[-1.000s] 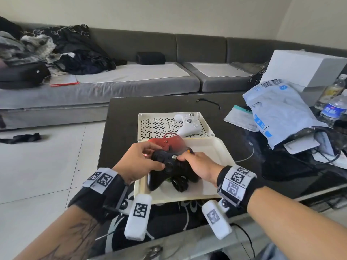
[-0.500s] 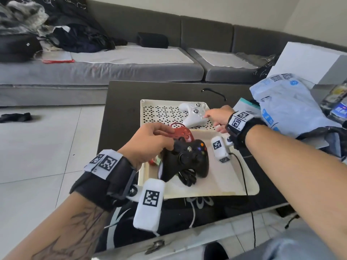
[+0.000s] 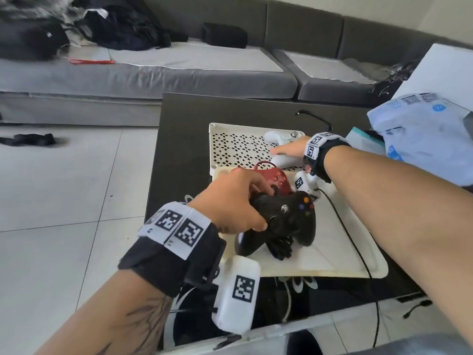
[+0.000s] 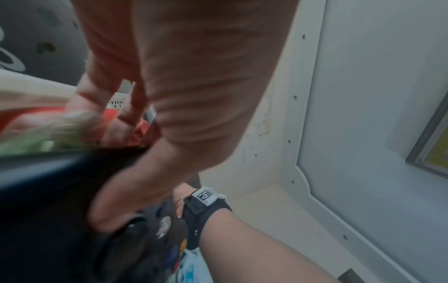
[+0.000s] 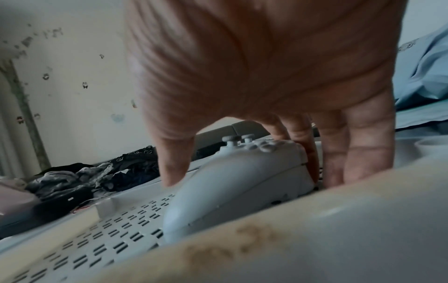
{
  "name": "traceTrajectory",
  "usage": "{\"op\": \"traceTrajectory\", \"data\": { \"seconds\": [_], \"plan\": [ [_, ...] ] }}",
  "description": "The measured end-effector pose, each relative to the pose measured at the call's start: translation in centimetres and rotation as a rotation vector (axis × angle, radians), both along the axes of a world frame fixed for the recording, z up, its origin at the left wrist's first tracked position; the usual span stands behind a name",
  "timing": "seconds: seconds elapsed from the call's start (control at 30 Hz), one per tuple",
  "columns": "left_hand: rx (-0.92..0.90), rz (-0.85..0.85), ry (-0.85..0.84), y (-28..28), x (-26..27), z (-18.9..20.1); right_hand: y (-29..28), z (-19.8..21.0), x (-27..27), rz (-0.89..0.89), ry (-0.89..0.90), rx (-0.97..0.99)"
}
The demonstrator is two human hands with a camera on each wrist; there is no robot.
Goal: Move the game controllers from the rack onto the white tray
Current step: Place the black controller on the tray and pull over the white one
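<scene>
A black controller (image 3: pixel 289 213) lies on the white tray (image 3: pixel 345 260), and my left hand (image 3: pixel 238 201) grips its left handle. In the left wrist view the thumb presses on the black controller (image 4: pixel 60 210). A red controller (image 3: pixel 276 179) sits on the tray just behind it. Further back, a white controller (image 3: pixel 281 138) rests on the perforated rack (image 3: pixel 235 147). My right hand (image 3: pixel 289 149) is laid over it. In the right wrist view the thumb is on one side of the white controller (image 5: pixel 237 181) and the fingers go down the other side.
A blue-white plastic mailer (image 3: pixel 422 131) lies at the right of the dark table (image 3: pixel 184 149). A black cable (image 3: pixel 314 117) sits behind the rack. A thin wire (image 3: pixel 345 226) from my right wrist crosses the tray. The grey sofa (image 3: pixel 153 73) stands beyond.
My right hand has let go of the black controller, reached back to the rack and settled round the white controller. My left hand has kept its hold on the black controller.
</scene>
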State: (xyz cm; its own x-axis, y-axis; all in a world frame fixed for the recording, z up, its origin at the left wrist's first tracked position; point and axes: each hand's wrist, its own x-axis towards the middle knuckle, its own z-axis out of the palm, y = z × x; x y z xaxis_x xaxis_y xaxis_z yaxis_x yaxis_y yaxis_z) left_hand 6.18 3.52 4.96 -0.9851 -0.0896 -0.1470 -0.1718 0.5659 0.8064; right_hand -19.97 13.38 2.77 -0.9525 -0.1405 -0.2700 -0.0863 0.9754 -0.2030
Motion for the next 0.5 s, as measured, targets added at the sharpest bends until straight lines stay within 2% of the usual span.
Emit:
{"op": "traceTrajectory", "data": {
  "seconds": [0.13, 0.4, 0.5],
  "plan": [
    [-0.076, -0.028, -0.039, -1.0, 0.5, 0.4, -0.3, -0.6, -0.8, -0.015, 0.013, 0.018],
    [-0.104, -0.059, -0.094, -2.0, 0.6, 0.0, 0.6, 1.6, 1.1, -0.004, 0.008, -0.061],
    [-0.092, -0.063, -0.094, -2.0, 0.5, -0.2, 1.4, 3.0, 1.9, -0.049, 0.025, -0.078]
  ]
}}
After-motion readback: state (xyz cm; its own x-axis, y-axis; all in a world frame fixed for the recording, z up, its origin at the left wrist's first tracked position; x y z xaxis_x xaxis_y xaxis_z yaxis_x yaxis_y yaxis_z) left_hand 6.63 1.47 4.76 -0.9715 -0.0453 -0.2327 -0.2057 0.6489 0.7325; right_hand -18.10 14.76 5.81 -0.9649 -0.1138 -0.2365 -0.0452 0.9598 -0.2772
